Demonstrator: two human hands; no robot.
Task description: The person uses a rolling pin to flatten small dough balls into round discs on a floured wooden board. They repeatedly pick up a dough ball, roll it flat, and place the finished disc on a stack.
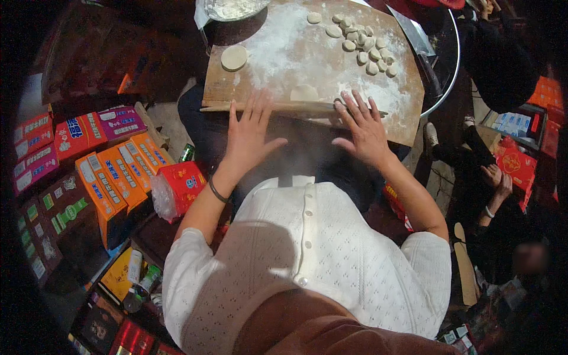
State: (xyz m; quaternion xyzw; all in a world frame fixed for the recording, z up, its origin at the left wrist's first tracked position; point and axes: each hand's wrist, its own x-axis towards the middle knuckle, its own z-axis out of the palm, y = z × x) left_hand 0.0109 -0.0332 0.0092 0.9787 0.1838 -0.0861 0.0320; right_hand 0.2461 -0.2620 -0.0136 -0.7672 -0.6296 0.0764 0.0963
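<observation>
A wooden rolling pin lies across the near part of a floured wooden board. My left hand rests on the pin's left part with its fingers spread. On the right part of the pin lies my right hand, palm down and fingers apart. Between the hands, a flattened round of dough sits just beyond the pin, its near edge hidden by it. A rolled dough wrapper lies at the board's left. Several small dough pieces, some flattened, are grouped at the upper right.
A round metal pan with flour stands at the board's far left. A cleaver-like blade lies beyond the right edge. Orange cartons and a red bag are at the left. Another person sits at the right.
</observation>
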